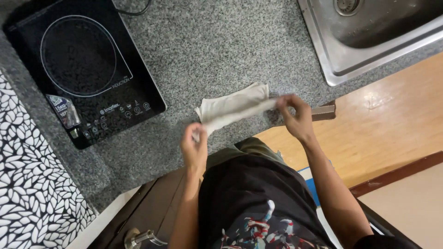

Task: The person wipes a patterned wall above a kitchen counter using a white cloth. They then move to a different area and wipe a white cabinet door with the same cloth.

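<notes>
Grey speckled granite countertop point(217, 50) fills most of the view. Far right, a steel sink point(332, 60) set into it. Far left, a black induction hob point(87, 69), flat on the stone, nothing on its ring. Left edge, a leaf-patterned black-and-white wall point(27, 184). Near centre, a folded off-white cloth point(233, 108) lies on the counter, stretched between my hands. My right hand point(295, 117) pinches its right end, fingers closed on the fabric. My left hand point(194, 147) grips the near-left end, closed round it.
</notes>
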